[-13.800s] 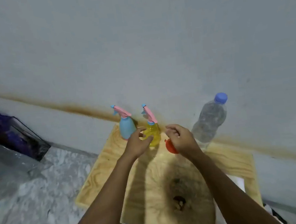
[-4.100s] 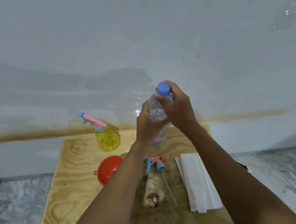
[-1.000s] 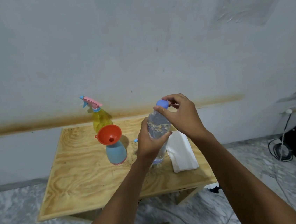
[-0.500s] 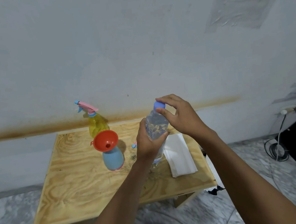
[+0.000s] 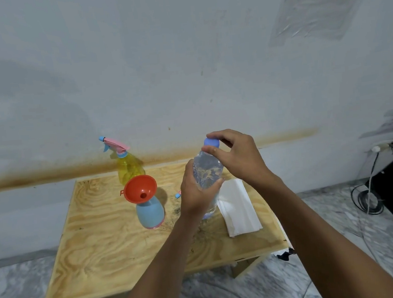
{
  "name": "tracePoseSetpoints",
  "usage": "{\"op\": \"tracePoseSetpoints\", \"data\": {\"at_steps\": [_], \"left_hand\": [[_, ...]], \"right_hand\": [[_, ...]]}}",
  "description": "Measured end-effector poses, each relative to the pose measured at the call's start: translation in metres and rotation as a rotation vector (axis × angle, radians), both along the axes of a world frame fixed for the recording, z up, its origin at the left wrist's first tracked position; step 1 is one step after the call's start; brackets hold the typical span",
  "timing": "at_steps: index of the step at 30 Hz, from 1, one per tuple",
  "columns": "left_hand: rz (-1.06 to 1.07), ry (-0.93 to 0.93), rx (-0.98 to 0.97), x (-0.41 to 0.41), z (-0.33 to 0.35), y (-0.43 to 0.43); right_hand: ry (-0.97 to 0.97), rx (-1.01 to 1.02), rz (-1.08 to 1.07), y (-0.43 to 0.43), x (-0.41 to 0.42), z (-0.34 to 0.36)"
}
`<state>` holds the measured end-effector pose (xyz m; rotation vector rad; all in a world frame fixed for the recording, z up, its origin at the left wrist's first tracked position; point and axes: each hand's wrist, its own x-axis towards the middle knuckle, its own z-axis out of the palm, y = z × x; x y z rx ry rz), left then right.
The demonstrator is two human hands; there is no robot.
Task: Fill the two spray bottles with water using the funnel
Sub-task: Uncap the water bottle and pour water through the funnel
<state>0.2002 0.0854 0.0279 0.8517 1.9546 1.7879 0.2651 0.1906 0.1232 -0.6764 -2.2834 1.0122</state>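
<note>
We judge main risk: left grip (image 5: 195, 195) squeezing soft water bottle (image 5: 208, 172) as cap (image 5: 211, 142) comes free, water spurting onto table (image 5: 105, 255). Second risk: funnel (image 5: 139, 187) perched in blue spray bottle (image 5: 150, 214), mid-table, tips if bumped during pour. Behind it yellow spray bottle (image 5: 129, 168), sprayer on. Left grip curled round water bottle body; right grip (image 5: 237, 155) pinches cap with thumb and fingertips.
</note>
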Motion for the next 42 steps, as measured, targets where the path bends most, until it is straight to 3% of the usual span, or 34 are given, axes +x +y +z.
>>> {"op": "tracePoseSetpoints", "data": {"at_steps": [5, 10, 14, 22, 30, 37, 42], "left_hand": [[0.011, 0.005, 0.003, 0.000, -0.001, 0.001], [0.011, -0.006, -0.020, 0.000, 0.001, 0.000], [0.011, -0.011, -0.014, 0.000, 0.001, 0.000], [-0.013, -0.027, 0.000, -0.003, 0.002, -0.002], [-0.027, -0.016, -0.002, -0.005, -0.003, -0.001], [-0.049, -0.016, -0.030, -0.014, -0.005, -0.002], [-0.081, 0.014, -0.102, -0.022, -0.003, -0.005]], "right_hand": [[-0.039, -0.094, 0.137, 0.006, 0.002, 0.002], [0.032, -0.089, -0.036, -0.002, -0.002, 0.000], [0.072, -0.114, -0.040, -0.003, -0.002, -0.002], [-0.003, -0.173, 0.234, 0.016, 0.005, 0.002], [0.018, -0.009, 0.121, 0.012, 0.002, -0.004], [0.239, -0.200, -0.028, 0.003, 0.018, -0.007], [0.273, -0.157, -0.165, -0.008, 0.041, -0.060]]}}
